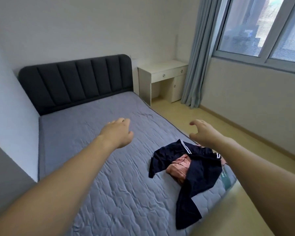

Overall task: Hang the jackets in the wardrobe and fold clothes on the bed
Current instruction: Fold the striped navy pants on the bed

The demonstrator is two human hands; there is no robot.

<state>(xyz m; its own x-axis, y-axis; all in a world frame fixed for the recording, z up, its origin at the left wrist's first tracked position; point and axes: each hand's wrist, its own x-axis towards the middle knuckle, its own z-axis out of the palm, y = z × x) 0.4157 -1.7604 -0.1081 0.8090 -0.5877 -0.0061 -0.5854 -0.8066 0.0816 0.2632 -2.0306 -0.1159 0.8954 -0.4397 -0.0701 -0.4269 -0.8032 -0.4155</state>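
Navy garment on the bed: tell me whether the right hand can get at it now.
Probably yes. The right hand is empty and open just beyond the navy garment, which lies uncovered atop a pink garment.

One head-worn wide-angle view looks forward and down along the bed from near its foot, probably standing; edges bend.

Two bare arms reach out over a bed with a small heap of clothes.

The left hand and right hand hang above the grey quilted mattress, fingers loosely curled, holding nothing. Below the right forearm a navy garment with white stripes lies crumpled over a pink garment near the bed's right edge. A dark padded headboard, white desk, blue curtain and window stand beyond.
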